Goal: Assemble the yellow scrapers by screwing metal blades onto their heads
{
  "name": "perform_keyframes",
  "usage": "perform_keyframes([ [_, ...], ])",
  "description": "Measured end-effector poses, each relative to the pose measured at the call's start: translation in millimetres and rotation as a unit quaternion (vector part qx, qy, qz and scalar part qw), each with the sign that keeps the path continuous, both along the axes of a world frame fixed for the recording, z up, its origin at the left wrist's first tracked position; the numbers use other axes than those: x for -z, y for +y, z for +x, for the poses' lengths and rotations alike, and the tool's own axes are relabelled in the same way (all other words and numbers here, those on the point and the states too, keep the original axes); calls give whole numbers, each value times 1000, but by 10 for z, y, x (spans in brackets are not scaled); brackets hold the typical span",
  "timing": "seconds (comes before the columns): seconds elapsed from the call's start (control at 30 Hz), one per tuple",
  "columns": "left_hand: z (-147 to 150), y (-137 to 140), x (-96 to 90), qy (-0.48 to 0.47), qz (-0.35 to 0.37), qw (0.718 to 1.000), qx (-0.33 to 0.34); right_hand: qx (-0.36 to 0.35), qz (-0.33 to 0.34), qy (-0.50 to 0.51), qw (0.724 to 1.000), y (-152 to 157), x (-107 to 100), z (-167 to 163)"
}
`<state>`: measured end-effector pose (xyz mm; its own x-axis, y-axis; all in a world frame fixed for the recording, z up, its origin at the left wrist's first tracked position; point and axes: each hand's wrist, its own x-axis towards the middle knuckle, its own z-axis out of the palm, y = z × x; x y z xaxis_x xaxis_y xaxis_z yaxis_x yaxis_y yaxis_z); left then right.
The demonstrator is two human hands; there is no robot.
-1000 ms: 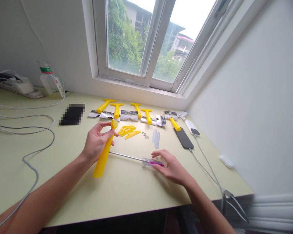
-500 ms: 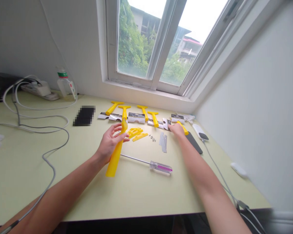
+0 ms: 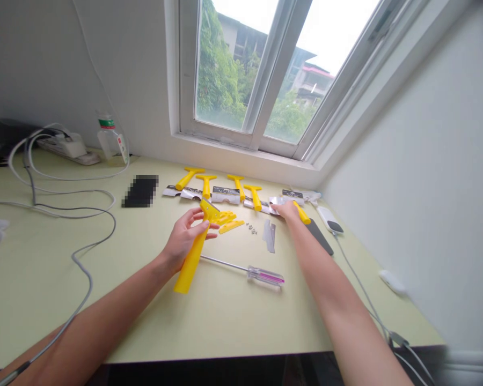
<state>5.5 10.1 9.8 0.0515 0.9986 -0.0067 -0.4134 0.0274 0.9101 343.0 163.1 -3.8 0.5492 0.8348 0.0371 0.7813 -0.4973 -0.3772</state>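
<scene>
My left hand (image 3: 184,236) is closed round the handle of a yellow scraper (image 3: 194,257), whose wide head with a metal edge points away from me. My right hand (image 3: 288,209) reaches to the back right, its fingers pinching a black-and-white packaging card (image 3: 275,202). Just beside that hand lies another yellow scraper (image 3: 302,213), partly hidden. Between my hands are yellow clamp pieces (image 3: 231,225), small screws (image 3: 251,229) and thin grey blades (image 3: 269,236). Nearer to me lies a screwdriver (image 3: 264,276) with a clear and purple handle.
Several yellow scrapers (image 3: 206,186) lie along the back on packaging cards (image 3: 226,194). A dark flat slab (image 3: 321,236) and a white device (image 3: 330,219) are at right. Cables (image 3: 89,246), a bottle (image 3: 111,142) and a power strip (image 3: 70,147) occupy the left.
The scraper in my left hand has turned, so its head now shows broadside. My right hand has shifted slightly left, and the card at its fingertips lies at a different angle.
</scene>
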Motion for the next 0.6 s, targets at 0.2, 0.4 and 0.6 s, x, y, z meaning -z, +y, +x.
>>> perform_keyframes([
  [0.2,15,-14,-23,0,-2,1000,-2,15,24,17,999,-97,34,102],
  [0.4,19,-15,-12,3,-9,1000,2,27,64,14,997,-121,39,206],
  [0.6,17,-11,8,7,-7,1000,13,22,139,-42,989,-287,89,154],
])
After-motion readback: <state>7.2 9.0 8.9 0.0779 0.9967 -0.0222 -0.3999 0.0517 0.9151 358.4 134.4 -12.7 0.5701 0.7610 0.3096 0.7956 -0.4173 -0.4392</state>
